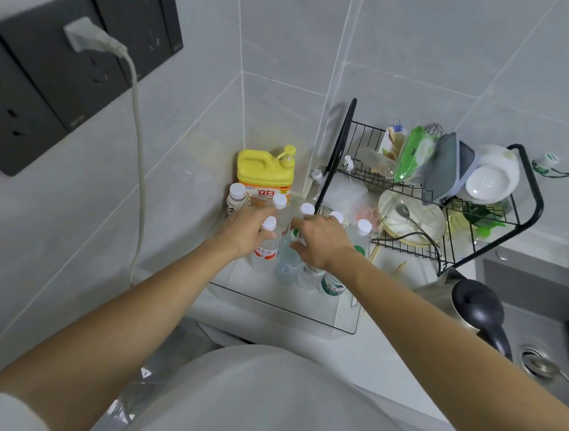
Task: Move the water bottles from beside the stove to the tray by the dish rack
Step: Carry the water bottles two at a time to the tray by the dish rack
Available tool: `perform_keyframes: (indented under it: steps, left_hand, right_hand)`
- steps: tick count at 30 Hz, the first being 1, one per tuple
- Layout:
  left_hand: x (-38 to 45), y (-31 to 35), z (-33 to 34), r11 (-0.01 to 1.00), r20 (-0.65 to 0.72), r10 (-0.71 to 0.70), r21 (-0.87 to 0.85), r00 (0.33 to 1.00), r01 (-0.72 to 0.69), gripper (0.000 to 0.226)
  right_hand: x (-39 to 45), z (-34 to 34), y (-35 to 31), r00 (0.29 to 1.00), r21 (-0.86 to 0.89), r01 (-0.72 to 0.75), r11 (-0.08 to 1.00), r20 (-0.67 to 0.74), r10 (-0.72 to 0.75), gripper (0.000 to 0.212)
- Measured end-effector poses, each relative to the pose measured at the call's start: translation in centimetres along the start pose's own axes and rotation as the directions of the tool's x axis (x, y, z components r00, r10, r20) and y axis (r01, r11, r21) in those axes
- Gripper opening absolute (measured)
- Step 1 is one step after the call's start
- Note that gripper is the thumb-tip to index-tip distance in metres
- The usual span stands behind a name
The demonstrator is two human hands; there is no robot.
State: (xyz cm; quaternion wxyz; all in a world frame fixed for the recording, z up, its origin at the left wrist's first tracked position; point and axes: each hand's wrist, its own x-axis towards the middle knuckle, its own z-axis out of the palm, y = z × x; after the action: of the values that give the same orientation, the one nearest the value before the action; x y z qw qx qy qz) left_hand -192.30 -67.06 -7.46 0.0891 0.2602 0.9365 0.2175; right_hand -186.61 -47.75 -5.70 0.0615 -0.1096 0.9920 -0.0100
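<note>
Several clear water bottles stand upright in a clear tray (288, 310) left of the black dish rack (533, 189). My left hand (246, 227) grips the neck of a red-labelled bottle (266, 253) with a white cap. My right hand (320, 241) holds the top of a pale blue bottle (287, 262) with a green-marked cap. A green-labelled bottle (333, 286) stands under my right wrist. More white-capped bottles (364, 227) stand behind, partly hidden by my hands.
A yellow detergent jug (262, 175) stands in the wall corner behind the tray. The dish rack holds bowls, a plate and packets. A black-lidded kettle (475, 302) sits by the sink (535, 364) at right. A white cable (138, 175) hangs from the wall socket.
</note>
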Motion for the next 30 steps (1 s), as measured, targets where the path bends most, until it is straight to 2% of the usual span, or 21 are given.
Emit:
perform_keyframes:
  steps: [9, 14, 18, 21, 25, 27, 30]
  left_hand:
    - [-0.2, 0.3, 0.1, 0.999, -0.003, -0.031, 0.022, 1.000, 0.031, 0.044]
    - [-0.7, 0.5, 0.2, 0.999, -0.014, -0.049, 0.023, 0.999, 0.049, 0.042]
    - [-1.5, 1.2, -0.5, 0.995, -0.025, -0.104, 0.006, 0.994, 0.104, 0.047]
    - [-2.4, 2.4, -1.6, 0.989, -0.079, -0.147, 0.013, 0.986, 0.149, 0.050]
    - [-3.0, 4.1, -4.0, 0.982, -0.256, -0.171, 0.030, 0.951, 0.185, 0.048]
    - [-3.2, 5.2, -5.0, 0.984, -0.333, -0.130, 0.071, 0.934, 0.162, 0.050]
    - [-3.2, 8.1, -5.5, 0.990, -0.384, 0.010, 0.132, 0.923, 0.045, 0.059]
  right_hand:
    - [0.1, 0.0, -0.1, 1.000, -0.015, 0.016, 1.000, 0.022, -0.015, 0.030]
    - [-0.1, -0.1, 0.0, 0.999, 0.004, 0.009, 1.000, 0.038, -0.009, 0.031]
    - [-0.9, -0.5, 0.0, 0.998, 0.080, -0.042, 0.996, 0.040, 0.039, 0.044]
    - [-2.2, -1.1, 0.3, 0.994, 0.154, -0.094, 0.984, -0.037, 0.101, 0.053]
    - [-4.5, -2.5, 1.2, 0.963, 0.179, -0.146, 0.973, -0.201, 0.182, 0.050]
    - [-5.7, -3.4, 1.7, 0.941, 0.174, -0.186, 0.967, -0.252, 0.226, 0.052]
    - [-8.0, -4.7, 2.4, 0.904, 0.205, -0.241, 0.949, -0.308, 0.296, 0.060]
